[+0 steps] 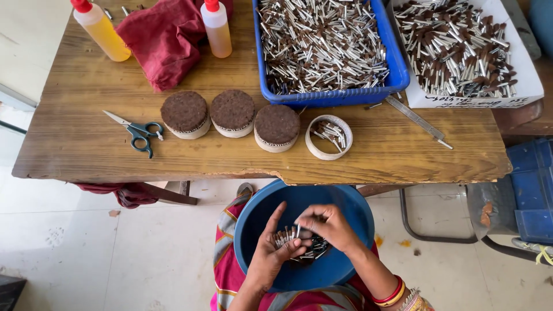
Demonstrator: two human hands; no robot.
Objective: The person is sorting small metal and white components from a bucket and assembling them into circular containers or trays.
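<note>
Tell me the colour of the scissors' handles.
The scissors have dark teal-grey handles, seen in the head view.

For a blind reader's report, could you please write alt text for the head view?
Over a blue bowl on the lap, the left hand holds a bundle of small metal sticks while the right hand touches them. On the table ahead lie three packed rings, scissors and a blue tray.

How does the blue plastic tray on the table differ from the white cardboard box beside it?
The blue plastic tray holds mostly silver sticks; the white cardboard box holds sticks with more brown tips showing. The tray sits fully on the wooden table; the box overhangs its right edge. Both are piled full.
</note>
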